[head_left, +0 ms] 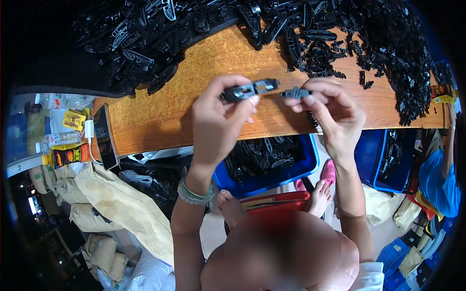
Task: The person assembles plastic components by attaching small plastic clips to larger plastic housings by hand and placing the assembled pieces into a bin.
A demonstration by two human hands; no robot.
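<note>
Above the wooden table, my left hand [219, 112] is closed around one end of a long black plastic part [251, 89] with oblong openings in it. My right hand [335, 109] pinches a small dark grey plastic piece [295, 93] between thumb and fingers. The two parts point toward each other with a small gap between them. Loose long black parts [250, 24] are heaped at the far side, and many smaller black pieces [388, 43] cover the far right of the table.
Under the near edge of the wooden table [155, 116] stands a blue bin [310, 165] of black parts, with another blue bin [378, 169] to its right. A phone [105, 136] lies at the left edge. Sacks [121, 208] fill the lower left. Another person's blue sleeve [439, 182] shows far right.
</note>
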